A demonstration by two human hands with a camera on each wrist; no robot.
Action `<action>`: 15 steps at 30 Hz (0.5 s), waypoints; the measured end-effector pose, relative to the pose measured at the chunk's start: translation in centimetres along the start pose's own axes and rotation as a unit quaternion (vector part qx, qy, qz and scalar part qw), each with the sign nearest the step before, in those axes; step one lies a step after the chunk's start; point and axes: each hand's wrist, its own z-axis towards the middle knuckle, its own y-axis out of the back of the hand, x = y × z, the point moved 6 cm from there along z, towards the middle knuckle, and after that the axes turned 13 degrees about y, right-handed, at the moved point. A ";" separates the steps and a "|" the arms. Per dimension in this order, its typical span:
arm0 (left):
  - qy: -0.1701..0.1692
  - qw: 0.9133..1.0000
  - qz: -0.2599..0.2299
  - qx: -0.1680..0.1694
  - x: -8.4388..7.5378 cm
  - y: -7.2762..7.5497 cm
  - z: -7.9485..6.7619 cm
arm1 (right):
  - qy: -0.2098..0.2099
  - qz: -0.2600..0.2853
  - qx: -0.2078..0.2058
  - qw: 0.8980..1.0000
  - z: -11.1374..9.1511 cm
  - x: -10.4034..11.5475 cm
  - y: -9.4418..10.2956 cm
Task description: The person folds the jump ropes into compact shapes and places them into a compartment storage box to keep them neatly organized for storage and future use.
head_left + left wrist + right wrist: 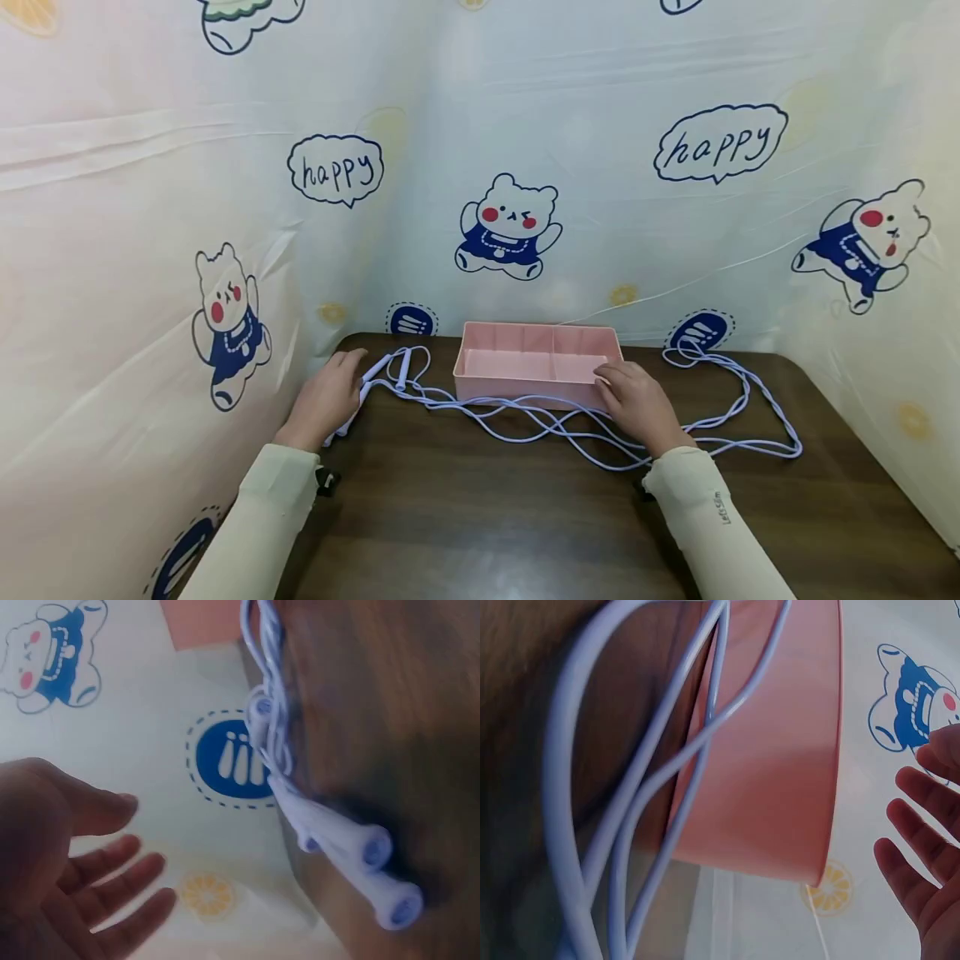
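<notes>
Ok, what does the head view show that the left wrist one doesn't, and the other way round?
Only the head view: the person's right hand by the pink rectangular plastic box, that box's inner divider, and navy "happy" speech bubbles.

Only the left wrist view: the round end openings of two lavender tubular handles, facing the camera.

Both: the left hand, the lavender rope, those handles, the brown wood-grain table, the white bear-print backdrop and the pink box, though just a piece in the wrist view.

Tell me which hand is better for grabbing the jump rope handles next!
Probably the left hand: it is empty and close beside the handles. The right hand is also empty, but it is over by the pink box, farther from them.
</notes>
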 end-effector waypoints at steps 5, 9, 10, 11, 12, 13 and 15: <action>0.039 0.999 0.016 0.026 1.8 -1.3 -0.2 | -0.013 0.020 0.006 1.000 -0.2 -0.2 -0.8; 0.091 0.992 0.048 0.075 3.4 -3.2 -0.4 | -0.013 0.030 0.003 0.999 -0.3 -0.4 -1.2; 0.103 0.990 0.055 0.084 3.8 -3.6 -0.5 | -0.011 0.032 0.001 0.999 -0.3 -0.4 -1.2; 0.113 0.988 0.059 0.090 4.2 -3.9 -0.5 | -0.010 0.033 -0.001 0.999 -0.3 -0.4 -1.3; 0.122 0.986 0.061 0.097 4.4 -4.2 -0.6 | -0.009 0.035 -0.002 0.999 -0.3 -0.4 -1.5; 0.130 0.984 0.062 0.103 4.6 -4.3 -0.7 | -0.006 0.035 -0.003 0.999 -0.3 -0.4 -1.6; 0.146 0.980 0.061 0.125 5.0 -4.8 -0.8 | -0.001 0.038 -0.002 0.999 -0.2 -0.4 -2.0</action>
